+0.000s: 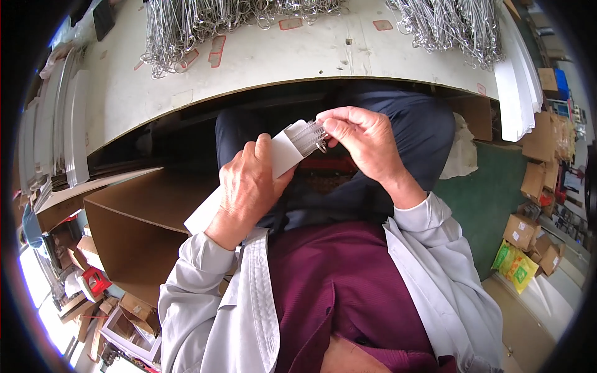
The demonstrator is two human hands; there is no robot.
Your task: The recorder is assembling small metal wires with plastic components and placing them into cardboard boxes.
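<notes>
Left hand: my left hand has its grip clamped round a white paper sleeve, held over my lap.
Right hand: my right hand pinches a bundle of wire pieces at the sleeve's mouth.
Progress: bundle partly inside, I judge; heaps of wire lie on the far worktop.

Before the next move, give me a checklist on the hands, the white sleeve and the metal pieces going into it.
1. Left hand has a grip on the white paper sleeve: ok.
2. Right hand pinches the bundle of thin metal pieces at the sleeve's mouth: ok.
3. Bundle partly inside the sleeve: ok; how deep it sits, cannot tell.
4. Pieces lined up and none slipping out: cannot tell, too small.
5. More metal pieces heaped on the white table ahead: ok.
6. Open brown carton beside the left forearm: ok; its contents, cannot tell.
</notes>
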